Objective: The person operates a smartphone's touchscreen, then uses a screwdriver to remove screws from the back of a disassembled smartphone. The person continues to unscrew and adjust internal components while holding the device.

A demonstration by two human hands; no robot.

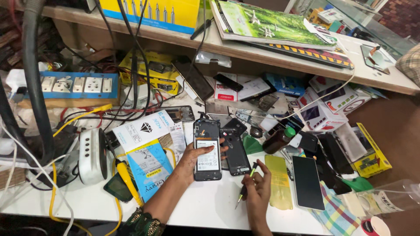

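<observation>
Right now the right hand [258,185] pinches a green-tipped screwdriver [246,185] between thumb and fingers, tip angled down toward the white bench [205,207]. Left hand [194,157] is clamped on an opened phone [207,150], back cover off, battery face up, thumb across the battery. Hands are apart, phone left of the screwdriver.

Touching the phone's right edge: a black back cover [236,153]. Just right of the right hand: a yellow film sheet [278,179], then a dark phone screen [307,182] lying flat. Left of the left arm: blue printed packets [148,164] and a yellow cable [124,175].

Beyond the hands: brown bottle with green cap [278,140], small boxes [321,114], more phone parts. Far left: blue socket strip [78,85].
</observation>
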